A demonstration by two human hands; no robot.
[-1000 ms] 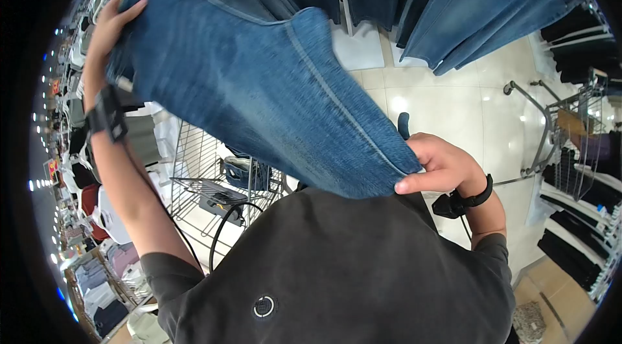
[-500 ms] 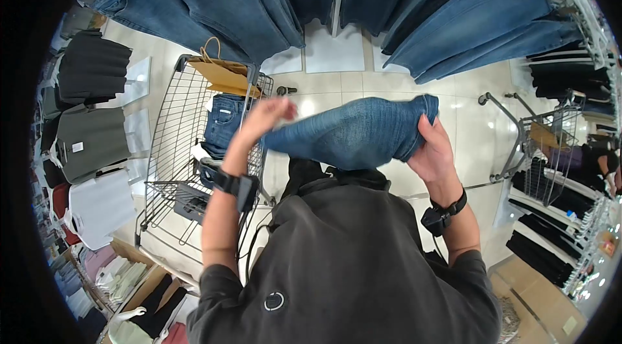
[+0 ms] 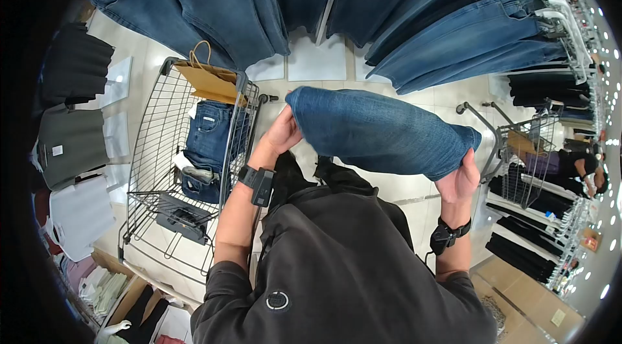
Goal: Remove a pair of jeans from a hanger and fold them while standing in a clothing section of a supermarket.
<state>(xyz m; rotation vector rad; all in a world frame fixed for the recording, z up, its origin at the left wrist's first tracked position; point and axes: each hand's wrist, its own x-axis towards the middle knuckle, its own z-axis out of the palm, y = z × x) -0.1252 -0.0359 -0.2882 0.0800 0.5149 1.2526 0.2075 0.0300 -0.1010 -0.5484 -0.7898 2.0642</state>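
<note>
A folded pair of blue jeans (image 3: 382, 130) is stretched between my two hands in front of my chest. My left hand (image 3: 283, 131) grips its left end, fingers behind the cloth. At the lower right end, my right hand (image 3: 461, 179) holds the edge with the thumb on top. Left of my left hand stands a wire shopping cart (image 3: 146, 149). Folded jeans (image 3: 208, 133) with a white label lie inside it, and another folded pair (image 3: 199, 179) lies just below them.
A brown paper bag (image 3: 210, 80) sits at the cart's far end. Jeans (image 3: 227, 7) hang on a rack ahead. A second cart (image 3: 531, 149) stands at right, near a person (image 3: 580, 166). Dark and white tops (image 3: 78, 208) are displayed at left.
My left hand, earlier blurred near the cart, now grips the left end of the jeans. The jeans are spread wider, and their right end has moved right and down.
</note>
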